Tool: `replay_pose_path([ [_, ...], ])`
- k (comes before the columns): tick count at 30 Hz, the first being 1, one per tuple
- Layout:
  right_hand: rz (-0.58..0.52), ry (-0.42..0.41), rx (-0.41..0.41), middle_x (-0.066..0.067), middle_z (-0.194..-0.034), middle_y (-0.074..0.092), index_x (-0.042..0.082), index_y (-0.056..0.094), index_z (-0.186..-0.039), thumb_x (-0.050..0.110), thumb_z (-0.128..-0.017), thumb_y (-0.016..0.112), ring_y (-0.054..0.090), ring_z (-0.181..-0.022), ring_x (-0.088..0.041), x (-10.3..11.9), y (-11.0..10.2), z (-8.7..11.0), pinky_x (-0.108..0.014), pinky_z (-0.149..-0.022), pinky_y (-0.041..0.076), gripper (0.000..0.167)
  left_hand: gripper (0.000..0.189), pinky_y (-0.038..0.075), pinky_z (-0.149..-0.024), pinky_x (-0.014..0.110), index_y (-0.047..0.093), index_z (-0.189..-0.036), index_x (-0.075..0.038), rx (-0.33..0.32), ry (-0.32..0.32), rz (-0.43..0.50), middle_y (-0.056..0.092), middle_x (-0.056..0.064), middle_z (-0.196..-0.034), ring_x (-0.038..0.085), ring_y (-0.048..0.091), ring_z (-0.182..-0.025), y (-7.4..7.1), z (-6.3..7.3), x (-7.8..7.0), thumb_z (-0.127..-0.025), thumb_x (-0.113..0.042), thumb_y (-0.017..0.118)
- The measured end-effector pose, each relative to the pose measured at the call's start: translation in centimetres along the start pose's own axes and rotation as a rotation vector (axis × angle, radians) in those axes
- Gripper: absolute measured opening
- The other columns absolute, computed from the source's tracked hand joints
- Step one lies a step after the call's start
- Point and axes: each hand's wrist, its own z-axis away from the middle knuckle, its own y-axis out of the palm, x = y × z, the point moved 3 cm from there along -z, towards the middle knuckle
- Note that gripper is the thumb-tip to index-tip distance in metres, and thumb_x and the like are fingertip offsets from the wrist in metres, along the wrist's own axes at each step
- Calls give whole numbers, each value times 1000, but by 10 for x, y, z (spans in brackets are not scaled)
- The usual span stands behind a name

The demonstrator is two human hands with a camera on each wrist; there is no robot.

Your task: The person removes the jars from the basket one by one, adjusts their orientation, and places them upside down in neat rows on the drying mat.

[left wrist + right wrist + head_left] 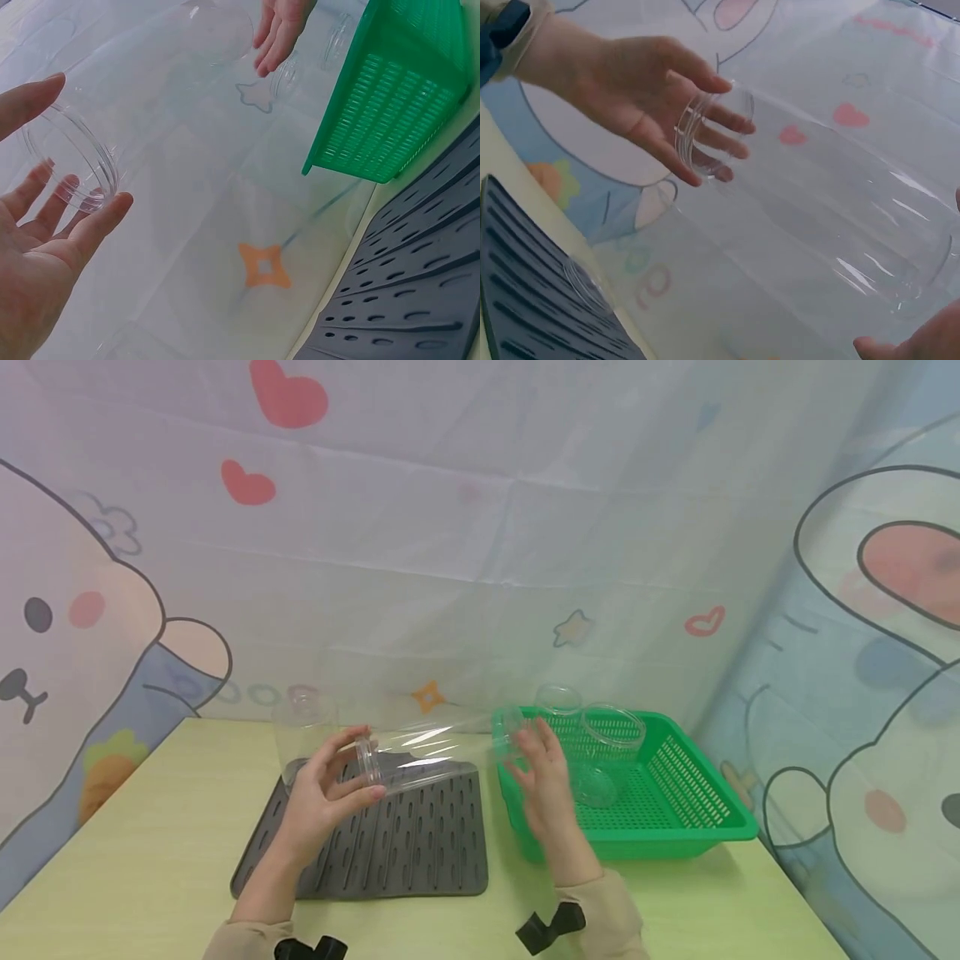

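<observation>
A clear cylindrical jar (435,752) is held sideways above the mat, its threaded mouth to the left. My left hand (322,797) grips that mouth, thumb on one side and fingers on the other, as the left wrist view shows. At the jar's other end is my right hand (546,777), its fingers extended beside the base; whether they touch it is hard to tell. A second clear jar (303,739) stands at the back left of the grey ridged mat (420,852), with its threaded rim (586,289) down.
To the right sits a green perforated basket (660,842) with more clear jars (613,731) in it, their round rims up. Both rest on a pale yellow table (135,843). A printed cloth (450,527) hangs behind.
</observation>
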Motion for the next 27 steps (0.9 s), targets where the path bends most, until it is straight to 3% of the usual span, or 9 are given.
replay_pose_path([
  [4,-120,63,78,-24,-159,19,2,12,-156,39,-96,59,22,-147,-40,-11,6,0,-54,-119,26,84,67,53,-91,17,40,-145,-6,-7,21,13,42,0,-144,-1,49,-125,1,1,0,-85,7,67],
  [10,-284,115,156,-23,-161,14,8,7,-157,49,-92,63,18,-148,-41,-16,16,3,-46,-120,30,96,69,53,-92,16,37,-147,-4,0,-14,17,37,2,-146,1,46,-128,3,0,-1,-86,4,68],
  [19,-370,145,142,-25,-160,15,-3,4,-154,44,-95,61,17,-149,-39,-13,20,5,-35,-112,42,94,71,52,-93,16,35,-148,-5,5,-30,10,37,-2,-146,-4,45,-126,3,-1,1,-86,4,68],
  [27,-401,158,127,-24,-161,14,-5,2,-154,41,-95,62,15,-150,-38,-11,21,8,-40,-118,30,96,72,53,-92,17,34,-148,-3,16,-38,32,38,-4,-145,-6,47,-125,3,0,2,-85,4,69],
])
